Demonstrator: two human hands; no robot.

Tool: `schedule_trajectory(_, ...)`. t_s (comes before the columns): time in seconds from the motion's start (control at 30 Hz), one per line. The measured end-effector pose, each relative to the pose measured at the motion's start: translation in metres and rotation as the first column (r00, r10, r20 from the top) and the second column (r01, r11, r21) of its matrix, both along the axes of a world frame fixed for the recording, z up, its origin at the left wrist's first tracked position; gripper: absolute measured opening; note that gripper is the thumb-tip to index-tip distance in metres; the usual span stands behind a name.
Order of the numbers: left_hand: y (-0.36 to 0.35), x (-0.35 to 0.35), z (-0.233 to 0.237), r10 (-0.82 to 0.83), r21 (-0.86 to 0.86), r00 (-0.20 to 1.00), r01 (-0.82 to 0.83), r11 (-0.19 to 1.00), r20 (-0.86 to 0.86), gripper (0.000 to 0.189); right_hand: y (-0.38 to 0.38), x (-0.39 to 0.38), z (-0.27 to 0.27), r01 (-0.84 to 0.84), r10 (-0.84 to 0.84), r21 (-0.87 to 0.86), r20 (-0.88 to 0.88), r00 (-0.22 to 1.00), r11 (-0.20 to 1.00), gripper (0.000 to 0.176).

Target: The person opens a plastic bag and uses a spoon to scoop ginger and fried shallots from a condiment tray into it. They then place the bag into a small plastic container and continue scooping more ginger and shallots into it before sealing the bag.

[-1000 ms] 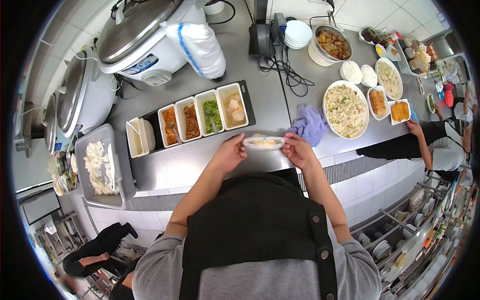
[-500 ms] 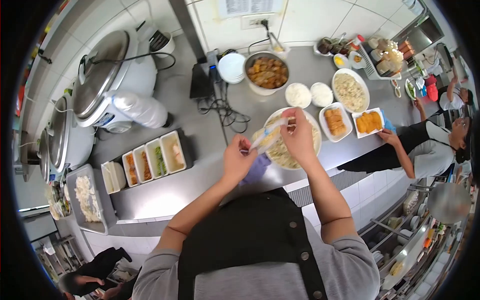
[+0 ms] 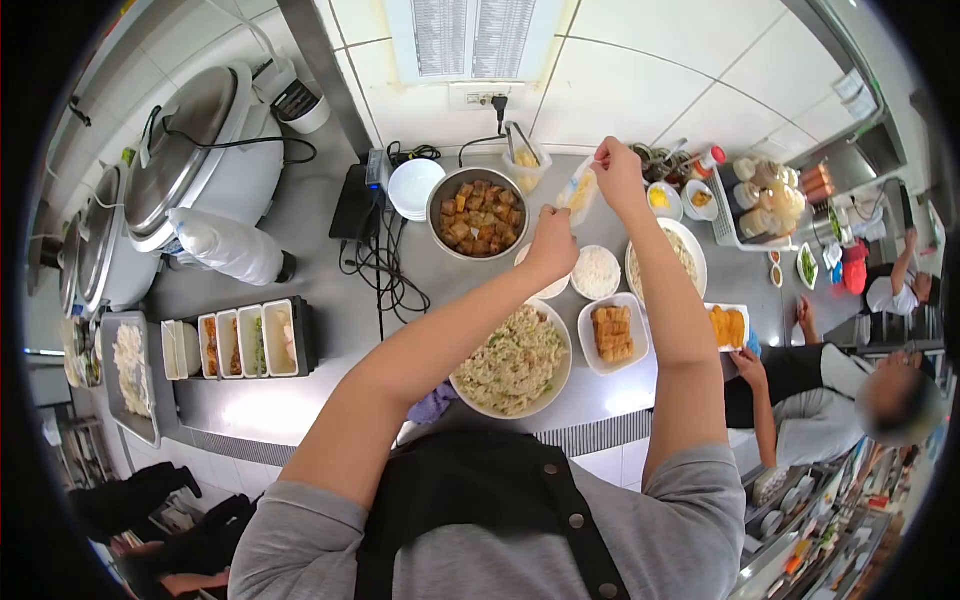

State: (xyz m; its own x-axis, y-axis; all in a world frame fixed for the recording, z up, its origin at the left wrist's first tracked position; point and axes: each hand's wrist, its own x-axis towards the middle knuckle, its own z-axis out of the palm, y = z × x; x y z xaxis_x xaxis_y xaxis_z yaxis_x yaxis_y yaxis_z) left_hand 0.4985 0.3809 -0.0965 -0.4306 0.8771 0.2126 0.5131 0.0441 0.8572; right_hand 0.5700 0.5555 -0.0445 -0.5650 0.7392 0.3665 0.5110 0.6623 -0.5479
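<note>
A small clear plastic bag (image 3: 577,192) with pale yellow contents hangs between my hands near the back of the counter. My right hand (image 3: 620,182) pinches its upper corner. Closed at the bag's lower edge is my left hand (image 3: 553,243), its fingertips partly hidden. Behind the bag stands a clear tub (image 3: 526,168) with tongs and yellowish pieces in it. Just left of my hands is a metal pot (image 3: 478,213) of browned cubes. Beneath my forearms sit two bowls of white rice (image 3: 597,272), one partly covered, and a large bowl of mixed rice (image 3: 512,362).
Fried rolls (image 3: 612,334) fill a square dish on the right, near another large bowl (image 3: 690,250). A co-worker's hand (image 3: 745,366) holds a dish of orange pieces (image 3: 727,326). Cables (image 3: 385,270), stacked plates (image 3: 416,188), a topping caddy (image 3: 250,340) and large cookers (image 3: 205,150) stand left.
Both hands have moved with the plastic bag from above the large rice bowl toward the back of the counter, beside the tongs tub. The camera view has shifted too.
</note>
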Motion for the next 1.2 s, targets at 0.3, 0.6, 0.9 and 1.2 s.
schedule_trajectory(0.3, 0.069, -0.013, -0.02, -0.063, -0.373, 0.992, 0.101, 0.922, 0.112, 0.072, 0.081, -0.052, -0.103, -0.13, 0.101, -0.154, -0.182, 0.978, 0.979, 0.02)
schedule_trajectory(0.6, -0.143, -0.019, 0.059, -0.544, -0.13, 0.801, 0.584, 0.801, 0.249, 0.056, 0.047, -0.029, -0.117, 0.174, -0.365, -0.861, -0.014, 0.931, 0.477, 0.045)
schedule_trajectory(0.9, -0.3, -0.057, 0.067, -0.278, -0.296, 0.947, 0.315, 0.902, 0.16, 0.047, 0.072, -0.084, -0.179, 0.036, -0.248, -0.711, -0.197, 0.948, 0.703, 0.047)
schedule_trajectory(1.2, -0.44, -0.117, 0.068, 0.266, -0.275, 0.959, -0.23, 0.933, 0.101, 0.044, 0.075, -0.028, -0.163, 0.028, -0.239, -0.89, -0.092, 0.967, 0.455, 0.061)
